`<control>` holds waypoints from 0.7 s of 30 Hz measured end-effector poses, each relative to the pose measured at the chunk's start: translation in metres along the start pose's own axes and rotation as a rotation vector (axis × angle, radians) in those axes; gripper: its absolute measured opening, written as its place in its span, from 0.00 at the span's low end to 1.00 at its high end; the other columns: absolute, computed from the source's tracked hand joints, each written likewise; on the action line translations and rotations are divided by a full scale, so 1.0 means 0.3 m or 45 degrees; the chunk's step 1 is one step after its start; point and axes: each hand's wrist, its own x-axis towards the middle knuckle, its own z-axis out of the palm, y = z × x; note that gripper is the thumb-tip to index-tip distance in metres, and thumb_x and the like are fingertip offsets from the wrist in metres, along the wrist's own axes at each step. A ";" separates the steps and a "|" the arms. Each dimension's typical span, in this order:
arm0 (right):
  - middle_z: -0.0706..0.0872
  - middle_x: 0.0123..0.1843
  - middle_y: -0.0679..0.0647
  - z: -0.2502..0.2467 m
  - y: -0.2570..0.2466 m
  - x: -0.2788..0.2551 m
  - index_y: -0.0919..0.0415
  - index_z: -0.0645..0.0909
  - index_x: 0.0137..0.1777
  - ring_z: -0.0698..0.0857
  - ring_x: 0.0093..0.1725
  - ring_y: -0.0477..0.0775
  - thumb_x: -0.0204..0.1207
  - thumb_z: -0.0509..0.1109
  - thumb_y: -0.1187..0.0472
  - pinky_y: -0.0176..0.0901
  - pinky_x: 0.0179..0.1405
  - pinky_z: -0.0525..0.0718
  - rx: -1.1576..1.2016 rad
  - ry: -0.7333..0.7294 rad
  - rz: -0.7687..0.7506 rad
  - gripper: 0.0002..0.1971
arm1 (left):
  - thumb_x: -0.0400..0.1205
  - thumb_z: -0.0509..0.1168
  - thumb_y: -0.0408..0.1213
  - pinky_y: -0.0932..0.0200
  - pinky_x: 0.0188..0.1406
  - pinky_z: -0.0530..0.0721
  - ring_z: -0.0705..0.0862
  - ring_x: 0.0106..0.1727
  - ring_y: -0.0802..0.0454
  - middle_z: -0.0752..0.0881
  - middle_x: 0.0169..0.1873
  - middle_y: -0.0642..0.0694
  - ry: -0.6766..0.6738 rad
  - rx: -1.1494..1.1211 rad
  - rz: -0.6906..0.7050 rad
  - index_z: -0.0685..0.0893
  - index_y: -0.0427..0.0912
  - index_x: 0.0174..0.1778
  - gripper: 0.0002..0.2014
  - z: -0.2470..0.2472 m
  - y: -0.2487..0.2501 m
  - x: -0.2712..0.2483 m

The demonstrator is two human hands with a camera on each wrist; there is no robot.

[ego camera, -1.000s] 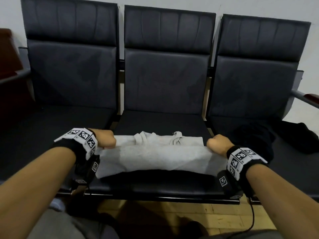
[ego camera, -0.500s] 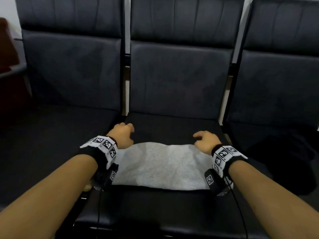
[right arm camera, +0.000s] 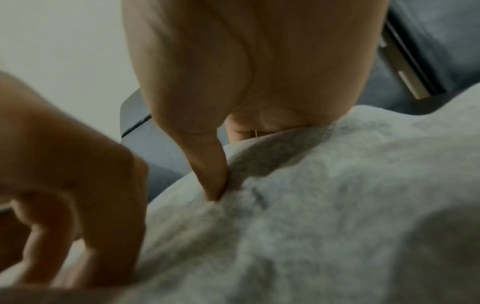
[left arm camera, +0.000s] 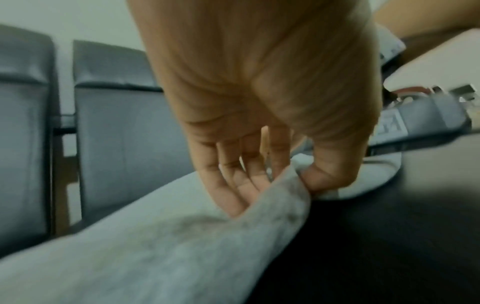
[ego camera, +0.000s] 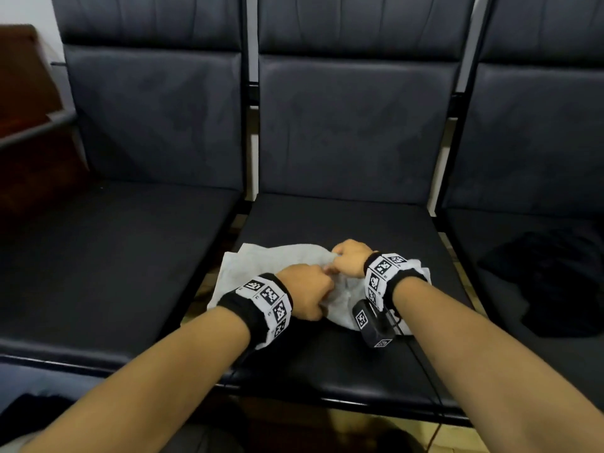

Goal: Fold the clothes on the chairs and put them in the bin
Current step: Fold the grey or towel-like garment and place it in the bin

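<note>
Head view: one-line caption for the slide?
Both hands, left hand and right hand, pinch the grey garment on the middle chair seat; dark clothing waits on the right seat.

A light grey garment (ego camera: 277, 259) lies on black chairs (ego camera: 343, 223); black-and-white checkered wristbands (ego camera: 271, 300); a black garment (ego camera: 555, 279).

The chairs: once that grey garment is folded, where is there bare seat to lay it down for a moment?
The left seat shows bare. On the middle seat, free strips lie behind and in front of the grey garment, which both the left hand and the right hand pinch. The right seat is crowded by dark clothes.
</note>
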 end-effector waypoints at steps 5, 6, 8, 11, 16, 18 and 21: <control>0.82 0.33 0.48 -0.140 -0.021 -0.091 0.54 0.81 0.22 0.81 0.44 0.54 0.65 0.80 0.58 0.48 0.49 0.81 0.590 0.222 -0.041 0.14 | 0.74 0.67 0.43 0.56 0.43 0.80 0.85 0.47 0.42 0.88 0.43 0.43 0.389 -0.110 -0.124 0.84 0.46 0.51 0.11 -0.112 -0.054 -0.093; 0.83 0.33 0.50 -0.174 -0.021 -0.105 0.55 0.82 0.22 0.81 0.43 0.54 0.63 0.80 0.58 0.49 0.47 0.80 0.725 0.291 -0.034 0.13 | 0.73 0.68 0.41 0.56 0.43 0.82 0.86 0.44 0.43 0.88 0.41 0.45 0.526 -0.211 -0.138 0.86 0.46 0.49 0.10 -0.143 -0.077 -0.118; 0.86 0.35 0.52 -0.246 -0.037 -0.155 0.55 0.84 0.23 0.84 0.43 0.56 0.54 0.81 0.55 0.50 0.45 0.80 0.969 0.433 -0.080 0.09 | 0.71 0.70 0.33 0.58 0.44 0.84 0.87 0.38 0.51 0.89 0.35 0.50 0.806 -0.468 -0.156 0.89 0.44 0.47 0.09 -0.218 -0.104 -0.185; 0.91 0.46 0.55 -0.346 -0.075 -0.242 0.56 0.91 0.38 0.87 0.47 0.53 0.53 0.82 0.52 0.48 0.48 0.83 1.146 0.554 -0.331 0.13 | 0.74 0.69 0.26 0.65 0.43 0.86 0.89 0.38 0.56 0.90 0.39 0.51 1.090 -0.872 -0.162 0.91 0.44 0.47 0.11 -0.336 -0.122 -0.280; 0.88 0.46 0.59 -0.432 -0.138 -0.385 0.74 0.86 0.49 0.85 0.46 0.52 0.65 0.81 0.47 0.46 0.49 0.82 1.106 0.672 -0.592 0.27 | 0.80 0.69 0.27 0.64 0.31 0.83 0.88 0.35 0.59 0.90 0.40 0.48 1.317 -1.223 -0.020 0.88 0.42 0.46 0.06 -0.466 -0.086 -0.390; 0.87 0.42 0.57 -0.445 -0.155 -0.431 0.74 0.84 0.47 0.83 0.42 0.50 0.65 0.81 0.44 0.44 0.45 0.81 1.042 0.707 -0.636 0.29 | 0.80 0.68 0.26 0.68 0.27 0.81 0.87 0.35 0.62 0.90 0.39 0.48 1.349 -1.324 -0.040 0.88 0.40 0.45 0.06 -0.490 -0.073 -0.416; 0.82 0.35 0.53 -0.446 -0.162 -0.468 0.70 0.82 0.40 0.79 0.35 0.46 0.66 0.82 0.48 0.38 0.34 0.77 1.042 0.745 -0.596 0.23 | 0.80 0.67 0.26 0.62 0.26 0.84 0.85 0.35 0.58 0.88 0.36 0.48 1.297 -1.491 -0.099 0.88 0.42 0.42 0.07 -0.483 -0.076 -0.426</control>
